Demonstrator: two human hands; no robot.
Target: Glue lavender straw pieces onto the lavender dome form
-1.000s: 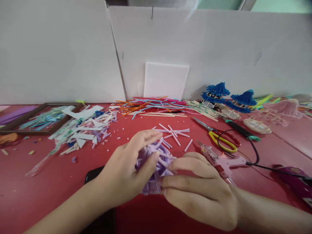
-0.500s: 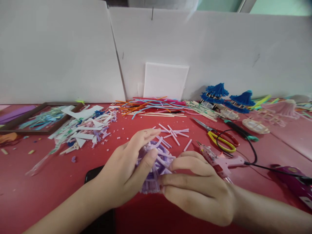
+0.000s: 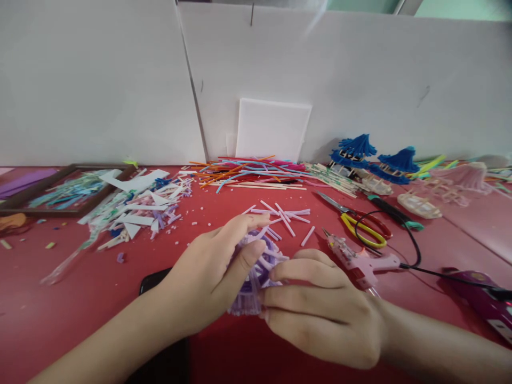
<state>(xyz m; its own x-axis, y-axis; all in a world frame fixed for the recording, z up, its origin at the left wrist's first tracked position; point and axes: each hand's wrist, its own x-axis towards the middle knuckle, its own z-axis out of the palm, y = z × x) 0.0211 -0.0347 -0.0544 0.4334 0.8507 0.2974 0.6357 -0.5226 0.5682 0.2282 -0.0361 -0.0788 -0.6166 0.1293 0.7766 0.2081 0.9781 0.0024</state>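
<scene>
Between my hands is a small purple craft piece [image 3: 248, 298] built from lilac strips around a darker purple ring. My left hand [image 3: 216, 272] wraps its far left side, thumb on top, hiding much of it. From the right, the bent fingertips of my right hand [image 3: 324, 306] press on its side and on the strips there. Whether a separate strip is pinched in them I cannot make out. Just beyond lie loose cut lilac strips [image 3: 285, 214]. A pink glue gun [image 3: 362, 261] rests to the right of my right hand.
Yellow-and-red handled scissors [image 3: 364, 229] and a green-and-black tool [image 3: 394, 212] lie at the right. Behind them stand blue craft models [image 3: 354, 152]. Colourful sticks [image 3: 252, 173] run along the wall. Scraps [image 3: 148, 205] and a brown frame [image 3: 48, 210] occupy the left. A dark phone [image 3: 154, 280] lies near my left forearm.
My hands keep their hold on the purple piece, with only a slight shift of the fingers. The camera view has tilted down a little.
</scene>
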